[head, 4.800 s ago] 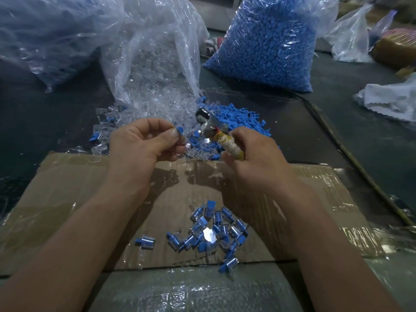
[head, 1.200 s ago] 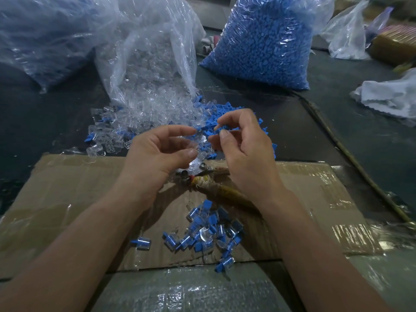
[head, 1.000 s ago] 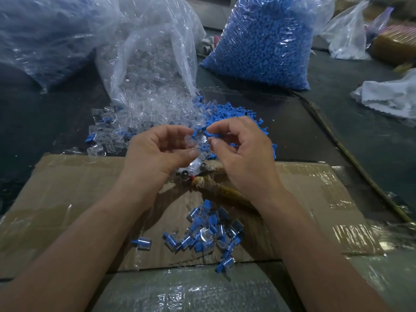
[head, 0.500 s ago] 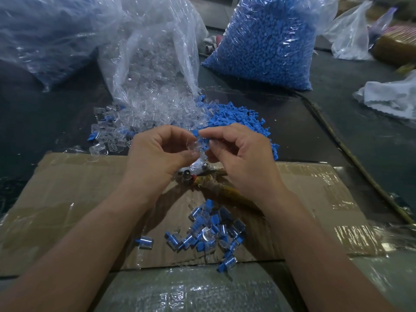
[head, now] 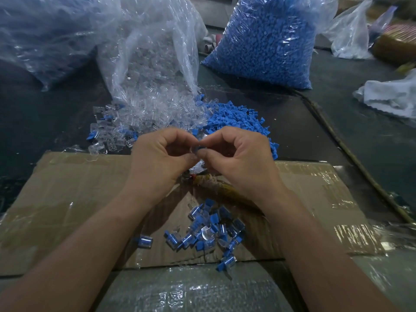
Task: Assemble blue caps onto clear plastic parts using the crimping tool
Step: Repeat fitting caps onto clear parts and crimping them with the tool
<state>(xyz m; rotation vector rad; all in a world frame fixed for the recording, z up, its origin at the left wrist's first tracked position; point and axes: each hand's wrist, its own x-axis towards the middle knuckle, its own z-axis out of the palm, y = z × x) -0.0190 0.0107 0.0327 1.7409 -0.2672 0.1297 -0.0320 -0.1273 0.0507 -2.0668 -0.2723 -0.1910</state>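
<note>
My left hand [head: 157,161] pinches a small clear plastic part [head: 193,151] between thumb and fingers. My right hand [head: 243,158] pinches a blue cap [head: 200,150] and holds it against that part; both hands meet above the cardboard. The crimping tool [head: 216,188], with a tape-wrapped yellowish handle, lies on the cardboard under my hands, mostly hidden by them. A heap of loose blue caps [head: 236,118] and a spill of clear parts [head: 148,113] lie just beyond. Several assembled blue-and-clear pieces [head: 209,228] are piled nearer to me.
The flattened cardboard sheet [head: 78,199] covers the dark table. An open bag of clear parts [head: 153,52] stands behind the spill, a full bag of blue caps [head: 265,39] at back right, another plastic bag [head: 45,30] at back left. A white cloth [head: 391,95] lies at the right.
My right hand put the crimping tool down on the cardboard, took a blue cap from the heap and brought it to the clear part in my left hand. Both hands have drawn together.
</note>
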